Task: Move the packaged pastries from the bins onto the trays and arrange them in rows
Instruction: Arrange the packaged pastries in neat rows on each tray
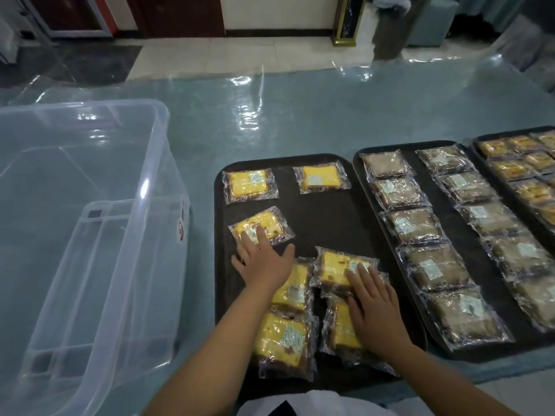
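A black tray [324, 211] in front of me holds several yellow packaged pastries. Two lie in its far row, one at the left [249, 185] and one further right [321, 178]. My left hand [264, 262] lies flat with its fingertips on a tilted pastry [264, 225] in the second row. My right hand [375, 310] presses with straight fingers on another pastry [336, 267] that tops a loose pile. More yellow pastries [285, 337] sit in that pile at the near end of the tray.
A clear plastic bin [144, 163] stands at the left with nothing inside. To the right, a second black tray [417, 181] carries two rows of brown packaged pastries, and a third tray [480, 139] of orange ones reaches the right edge. Shiny plastic film covers the teal table [300, 115].
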The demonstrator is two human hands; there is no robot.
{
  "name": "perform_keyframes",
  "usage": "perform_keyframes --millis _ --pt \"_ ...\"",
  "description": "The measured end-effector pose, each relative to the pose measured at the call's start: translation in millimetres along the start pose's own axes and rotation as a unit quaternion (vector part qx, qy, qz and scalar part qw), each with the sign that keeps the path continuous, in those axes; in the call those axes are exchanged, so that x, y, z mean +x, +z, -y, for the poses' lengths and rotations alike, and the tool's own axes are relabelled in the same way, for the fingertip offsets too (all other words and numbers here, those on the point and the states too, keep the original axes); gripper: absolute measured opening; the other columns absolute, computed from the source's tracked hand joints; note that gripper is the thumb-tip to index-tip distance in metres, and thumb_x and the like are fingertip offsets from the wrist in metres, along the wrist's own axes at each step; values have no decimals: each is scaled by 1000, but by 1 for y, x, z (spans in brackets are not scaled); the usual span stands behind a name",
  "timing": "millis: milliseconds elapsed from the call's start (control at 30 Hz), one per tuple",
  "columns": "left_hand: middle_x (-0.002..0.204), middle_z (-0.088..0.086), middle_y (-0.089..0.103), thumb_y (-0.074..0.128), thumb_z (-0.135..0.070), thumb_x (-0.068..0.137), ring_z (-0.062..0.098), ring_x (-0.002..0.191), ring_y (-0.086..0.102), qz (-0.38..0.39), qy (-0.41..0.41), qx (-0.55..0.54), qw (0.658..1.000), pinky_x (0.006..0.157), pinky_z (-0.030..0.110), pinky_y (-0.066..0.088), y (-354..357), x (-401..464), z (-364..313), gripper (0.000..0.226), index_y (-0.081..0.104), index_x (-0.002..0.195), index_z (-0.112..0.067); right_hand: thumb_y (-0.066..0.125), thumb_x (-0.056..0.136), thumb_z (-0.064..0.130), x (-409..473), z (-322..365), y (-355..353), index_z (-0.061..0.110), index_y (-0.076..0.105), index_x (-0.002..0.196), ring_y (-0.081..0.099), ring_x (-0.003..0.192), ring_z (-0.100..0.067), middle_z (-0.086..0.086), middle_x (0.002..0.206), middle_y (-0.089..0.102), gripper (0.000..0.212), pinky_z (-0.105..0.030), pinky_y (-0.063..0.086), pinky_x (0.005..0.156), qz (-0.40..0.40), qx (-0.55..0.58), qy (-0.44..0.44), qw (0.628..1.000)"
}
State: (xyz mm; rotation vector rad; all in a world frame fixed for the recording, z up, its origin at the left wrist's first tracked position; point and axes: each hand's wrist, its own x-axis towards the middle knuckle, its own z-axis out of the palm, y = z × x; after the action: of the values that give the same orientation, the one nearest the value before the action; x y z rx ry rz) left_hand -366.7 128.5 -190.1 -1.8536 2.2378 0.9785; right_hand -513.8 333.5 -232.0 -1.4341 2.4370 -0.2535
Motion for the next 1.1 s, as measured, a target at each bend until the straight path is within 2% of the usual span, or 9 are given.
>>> perform_keyframes --millis 100,200,333,533,767,867,1000,1100 --pt "163 11 -25 31 -70 95 33 150 -22 4 -4 14 1000 118 54 -12 14 10 -18 89 -15 157 -25 15 96 52 0 0 3 40 13 154 -13 150 -10 8 164 5 59 -48 5 122 -15 13 0 1000" --pt "162 10 -28 22 -69 97 32 149 -27 12 -2 40 999 116 56 -17 22 27 -22 82 -14 158 -27 21 97 48 0 0 6 38 19 154 -6 152 -12 6 164 11 58 -51 10 121 -28 25 3 999" --pt "161 10 -30 17 -70 96 31 147 -30 -17 12 92 996 112 54 -24 23 47 -10 80 -14 157 -29 26 97 46 -1 -2 10 36 22 154 0 152 -14 5 164 15 58 -53 14 120 -39 38 7 999" --pt "163 9 -24 13 -73 95 30 149 -24 -51 83 160 982 115 52 -20 13 68 7 78 -15 157 -33 28 96 46 0 -2 10 36 24 154 4 152 -15 3 164 17 58 -54 15 119 -40 57 7 998" --pt "164 8 -21 21 -72 96 30 150 -22 -55 84 150 984 116 51 -19 12 74 6 78 -8 158 -34 26 98 46 -2 -1 5 39 17 155 0 152 -15 4 165 12 58 -54 13 120 -16 56 7 998" --pt "166 7 -15 37 -65 97 30 152 -17 -31 82 106 990 119 52 -12 -1 73 2 77 1 159 -35 21 98 49 -1 -1 2 40 11 155 -8 151 -12 7 165 5 59 -51 8 122 3 40 7 999" --pt "167 3 7 55 -44 98 27 153 4 -50 93 -80 991 123 51 8 -24 43 3 67 24 155 -33 11 95 55 1 -1 -11 42 8 154 -19 149 -9 10 164 -3 61 -46 -1 123 38 27 2 999" --pt "164 -1 20 59 -38 95 22 151 16 -2 102 -172 980 121 53 22 -24 6 14 62 34 151 -34 25 97 52 4 2 -28 42 11 154 -15 150 -11 11 165 -1 60 -47 -2 122 74 11 2 997"
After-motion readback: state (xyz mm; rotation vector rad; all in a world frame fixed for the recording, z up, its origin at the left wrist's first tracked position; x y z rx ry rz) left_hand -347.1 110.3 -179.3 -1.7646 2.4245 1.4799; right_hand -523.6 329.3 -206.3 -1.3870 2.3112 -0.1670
